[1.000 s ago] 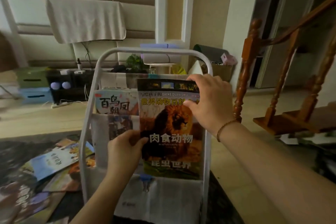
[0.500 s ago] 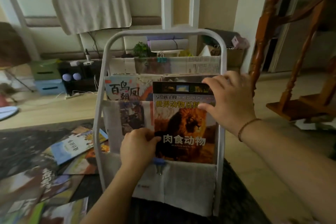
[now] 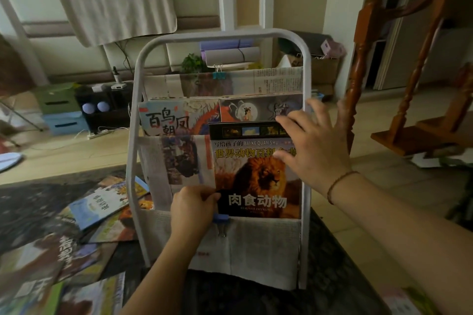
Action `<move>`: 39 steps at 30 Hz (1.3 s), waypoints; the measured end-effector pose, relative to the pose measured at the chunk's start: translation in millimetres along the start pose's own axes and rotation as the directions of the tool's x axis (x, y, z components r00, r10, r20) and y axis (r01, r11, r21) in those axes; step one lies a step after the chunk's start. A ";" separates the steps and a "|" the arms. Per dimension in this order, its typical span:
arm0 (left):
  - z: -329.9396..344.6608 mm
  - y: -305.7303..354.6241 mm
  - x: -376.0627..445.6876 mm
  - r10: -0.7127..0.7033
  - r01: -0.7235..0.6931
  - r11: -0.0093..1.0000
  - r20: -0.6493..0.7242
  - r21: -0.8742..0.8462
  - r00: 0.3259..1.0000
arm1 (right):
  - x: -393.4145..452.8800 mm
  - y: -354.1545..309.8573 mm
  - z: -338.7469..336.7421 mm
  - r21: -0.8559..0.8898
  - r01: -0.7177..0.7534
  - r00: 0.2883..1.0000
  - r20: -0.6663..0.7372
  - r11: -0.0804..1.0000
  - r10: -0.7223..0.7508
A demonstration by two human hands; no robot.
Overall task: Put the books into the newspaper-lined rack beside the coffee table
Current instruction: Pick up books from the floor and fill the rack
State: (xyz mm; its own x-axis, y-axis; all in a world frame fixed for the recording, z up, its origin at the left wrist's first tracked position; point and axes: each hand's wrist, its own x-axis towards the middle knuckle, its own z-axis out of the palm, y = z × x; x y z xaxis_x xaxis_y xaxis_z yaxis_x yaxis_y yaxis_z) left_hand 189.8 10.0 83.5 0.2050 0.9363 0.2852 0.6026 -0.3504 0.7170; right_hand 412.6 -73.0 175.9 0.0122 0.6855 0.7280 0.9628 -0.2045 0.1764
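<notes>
On the left, loose books [image 3: 99, 206] lie scattered on the dark rug [image 3: 33, 202], so in my judgement the task is only partly done; several books are waiting there. One blue book among them has writing, but it is upside down and too small to read.

In the middle stands the white metal rack [image 3: 134, 120], its pockets lined with newspaper [image 3: 256, 245]. The upper pocket already holds two books: one book with a phoenix drawing [image 3: 176, 117] shows the big characters 百鸟朝凤, and beside it a book with a cartoon figure [image 3: 258, 108] has no writing that I can read.

The lion book [image 3: 256, 174] is now standing in the lower front pocket. Compared with one second ago it has gone down: the bottom line of the cover, which was visible before, is now hidden behind the newspaper edge. This means the book is almost seated, and only letting go of it remains. Its cover reads "写给孩子的 BAIKE QUAN SHU", then 世界动物百科 in yellow (the end is covered by the hand), and 肉食动物 in white below the lion.

The left hand [image 3: 192, 210] pinches the lower left edge of the lion book, just above a blue clip [image 3: 221, 218] on the newspaper. The right hand [image 3: 314, 151] has loosened: before it held the top right corner, now its fingers are spread and nearly straight, only resting on the cover near the rack's right bar.
</notes>
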 end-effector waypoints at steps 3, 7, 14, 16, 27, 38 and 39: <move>1.1 -1.6 0.1 -0.008 0.008 1.000 -0.016 0.000 1.000 | -1.3 1.3 2.0 0.030 -0.019 1.000 0.010 0.999 0.019; 1.7 4.6 -10.1 0.003 -0.002 1.000 -0.015 0.011 1.000 | -2.5 -0.9 -3.5 -0.002 -0.016 0.996 0.084 1.000 0.017; 18.0 19.8 -46.0 0.199 -0.190 0.980 -0.244 0.063 0.949 | -35.2 50.6 -19.8 0.187 0.135 0.943 0.278 0.973 -0.184; 29.1 24.7 -60.1 0.428 -0.430 0.899 -0.379 0.083 0.821 | -63.6 78.5 -22.8 0.271 0.150 0.943 0.249 0.951 -0.219; 172.3 140.1 -113.9 0.934 -0.926 0.345 0.155 -0.153 0.323 | -316.4 225.9 8.9 0.175 -0.805 0.514 0.683 0.567 0.519; 427.9 178.1 -129.5 0.086 -0.860 0.510 0.994 0.013 0.066 | -588.6 262.6 132.5 -0.048 -0.873 -0.403 0.631 -0.485 0.663; 451.7 174.7 -131.6 0.008 -0.847 0.531 0.999 0.027 0.037 | -605.1 263.2 143.8 -0.048 -0.812 -0.473 0.638 -0.581 0.608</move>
State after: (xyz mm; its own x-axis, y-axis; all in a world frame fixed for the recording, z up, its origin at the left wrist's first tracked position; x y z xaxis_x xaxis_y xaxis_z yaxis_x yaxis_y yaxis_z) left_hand 616.5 -163.2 -116.1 0.7833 0.0565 -0.6190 0.1672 -0.9783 0.1224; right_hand 697.5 -441.1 -313.4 0.7515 -0.0021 -0.6597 -0.5826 -0.4715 -0.6621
